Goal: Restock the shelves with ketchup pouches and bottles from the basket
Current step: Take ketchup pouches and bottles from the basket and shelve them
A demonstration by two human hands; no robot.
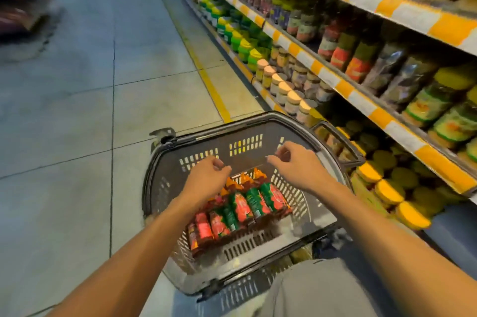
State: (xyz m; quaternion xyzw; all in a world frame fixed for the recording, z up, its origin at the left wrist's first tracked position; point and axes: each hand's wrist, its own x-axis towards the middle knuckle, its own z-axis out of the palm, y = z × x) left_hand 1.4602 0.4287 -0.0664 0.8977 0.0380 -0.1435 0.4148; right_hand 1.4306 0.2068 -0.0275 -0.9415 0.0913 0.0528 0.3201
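A dark grey plastic basket (233, 118) stands on the floor beside the shelves. Several red and green ketchup pouches (242, 209) lie in a row on its bottom, with orange-topped packs (247, 179) behind them. Both my hands hover above the basket's far half. My left hand (209, 177) is over the left end of the row, its fingers loosely curled and holding nothing. My right hand (296, 164) hangs near the far right wall, fingers also loosely curled, with nothing visible in them. No ketchup bottle is clearly visible.
Shelves with orange and white edge strips (322, 68) run along the right, packed with jars and bottles. Yellow-lidded jars (387, 191) fill the lowest shelf next to the basket. The basket's handle (340, 143) is folded out towards that shelf. Tiled aisle floor (90, 110) lies to the left.
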